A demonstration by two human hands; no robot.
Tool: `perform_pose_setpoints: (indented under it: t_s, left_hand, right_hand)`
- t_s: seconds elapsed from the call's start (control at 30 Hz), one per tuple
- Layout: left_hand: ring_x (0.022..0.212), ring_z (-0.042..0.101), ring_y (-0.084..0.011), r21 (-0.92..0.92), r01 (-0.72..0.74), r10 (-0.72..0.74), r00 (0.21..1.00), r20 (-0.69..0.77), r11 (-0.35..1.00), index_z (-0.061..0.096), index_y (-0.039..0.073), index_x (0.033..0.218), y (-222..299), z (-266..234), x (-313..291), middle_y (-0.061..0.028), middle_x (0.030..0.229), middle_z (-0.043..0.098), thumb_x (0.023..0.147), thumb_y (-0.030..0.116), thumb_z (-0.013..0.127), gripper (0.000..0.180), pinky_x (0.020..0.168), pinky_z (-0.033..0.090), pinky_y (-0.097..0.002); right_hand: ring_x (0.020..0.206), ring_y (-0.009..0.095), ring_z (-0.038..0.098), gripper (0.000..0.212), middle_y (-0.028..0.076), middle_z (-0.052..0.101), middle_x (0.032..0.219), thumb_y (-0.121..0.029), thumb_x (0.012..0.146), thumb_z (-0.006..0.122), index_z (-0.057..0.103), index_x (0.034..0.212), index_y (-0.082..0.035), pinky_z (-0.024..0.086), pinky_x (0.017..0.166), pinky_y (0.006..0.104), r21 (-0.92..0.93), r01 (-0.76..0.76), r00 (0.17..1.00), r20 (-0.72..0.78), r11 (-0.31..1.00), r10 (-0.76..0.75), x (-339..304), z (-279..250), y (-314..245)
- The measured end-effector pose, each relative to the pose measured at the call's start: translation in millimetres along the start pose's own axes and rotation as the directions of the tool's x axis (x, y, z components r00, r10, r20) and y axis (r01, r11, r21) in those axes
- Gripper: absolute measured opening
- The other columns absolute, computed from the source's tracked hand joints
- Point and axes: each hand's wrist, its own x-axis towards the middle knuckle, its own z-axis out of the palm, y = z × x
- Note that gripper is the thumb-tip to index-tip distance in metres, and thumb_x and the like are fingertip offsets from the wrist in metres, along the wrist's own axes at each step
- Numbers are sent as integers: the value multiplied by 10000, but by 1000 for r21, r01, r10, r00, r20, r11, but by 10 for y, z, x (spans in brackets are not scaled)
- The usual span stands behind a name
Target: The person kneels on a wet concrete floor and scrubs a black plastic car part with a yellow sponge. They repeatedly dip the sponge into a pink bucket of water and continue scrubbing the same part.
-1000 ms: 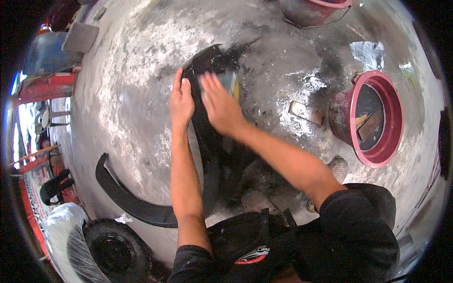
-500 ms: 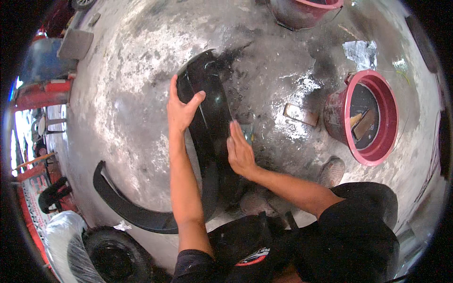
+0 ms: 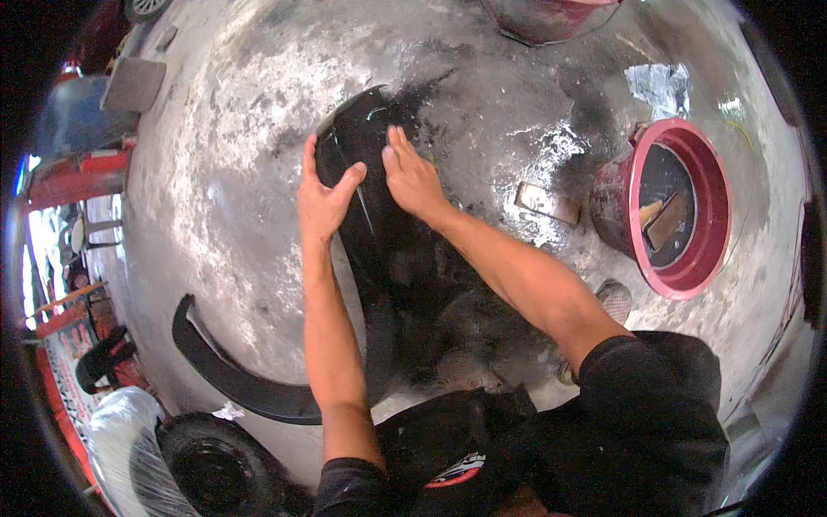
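Observation:
A long, glossy black curved panel [image 3: 357, 129], like car body trim, stands over the wet floor in front of me. My left hand [image 3: 323, 202] grips its left edge near the far end, thumb on the top face and fingers around the rim. Against the panel's right side lies my right hand [image 3: 413, 181], its fingers stretched out together; whether anything is under the palm is hidden. Behind my left forearm, a black curved strip [image 3: 250, 392] sweeps out to the lower left; where it meets the panel is covered.
To the right stands a pink bucket [image 3: 724, 215] with dark water and a brown block [image 3: 666, 224] inside. A similar block [image 3: 549, 204] lies on the wet concrete floor [image 3: 250, 155]. Another pink bucket [image 3: 556, 26] is at the far edge. A tyre [image 3: 211, 470] sits lower left.
My right hand has slid away from me along the panel's right side, toward its far end. The left hand keeps its grip, with the panel shifting slightly.

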Motion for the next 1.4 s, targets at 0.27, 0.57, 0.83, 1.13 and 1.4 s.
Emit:
perform_pose_setpoints:
  t_s: [0.27,0.57,0.83,1.13,1.4]
  left_hand:
    - [1172,629,-267,-97,-3,2,1000,-11,995,396,-2,1515,-169,1,25,-203,1291,646,765,315,861,937,1018,474,-360]
    - [1162,630,-261,-35,-21,21,1000,-3,999,405,-2,1508,-161,1,20,-207,1284,649,773,309,851,914,1020,475,-362]
    - [1096,664,-246,-37,-79,78,996,-33,996,405,2,1504,-177,44,20,-180,1207,692,787,280,843,885,974,502,-348]
    - [1079,675,-237,-34,-16,16,1000,-17,999,392,15,1518,34,24,19,-176,1181,706,786,311,844,910,973,505,-367]
    - [1071,683,-238,-56,-99,97,995,-29,994,386,25,1525,-171,-87,18,-167,1197,707,801,271,841,890,965,515,-356]
  right_hand:
    - [1488,408,311,536,211,332,1612,-303,1087,370,365,1552,-38,254,1229,436,-21,102,993,65,995,-100,56,-117,-36]
    - [1473,439,321,553,236,409,1558,-317,1084,367,387,1519,24,260,1225,472,-55,55,996,67,997,-51,127,-164,-84]
    - [1462,439,339,548,257,380,1567,-291,1083,367,385,1507,55,256,1221,483,-114,99,994,53,988,-93,-148,-159,-115]
    - [1455,439,347,512,266,392,1554,-245,1077,376,403,1484,64,228,1230,519,-180,388,921,41,904,-387,-70,-143,69]
    - [1469,465,311,494,255,432,1535,-223,1071,403,428,1484,46,209,1237,501,-29,225,972,71,974,-222,-411,-61,-168]
